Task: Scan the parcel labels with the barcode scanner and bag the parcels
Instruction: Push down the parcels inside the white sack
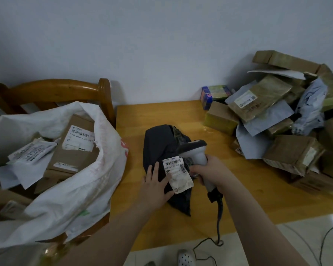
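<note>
Parcels lie to either side of us, and between them, near the middle of the yellow wooden bench (258, 198), sits the dark plastic parcel (161, 148) we are handling. Our left hand (156, 187) lies flat on its near left part, fingers straight and spread, pressing down just beside the white label (178, 172). The label faces up, its barcode at the far end. Our right hand (210, 169) is curled round the pale handle of the barcode scanner (195, 150), whose dark-topped head hangs over the parcel just beyond the label's far right corner. From the base of the handle the scanner's coiled cable (219, 217) runs toward us and drops over the bench edge to the tiled floor (296, 246).

On our left, just beside the bench, a white woven sack (88, 189) gapes open, the back of a wooden chair (52, 91) rising behind it. Inside we see a brown carton (79, 143) with its label up and several flat mailers. At the far right of the bench a heap of parcels (286, 116) mixes brown cartons with grey and pale blue mailers, well apart from the dark parcel. A white perforated shoe (186, 258) shows on the floor below.
</note>
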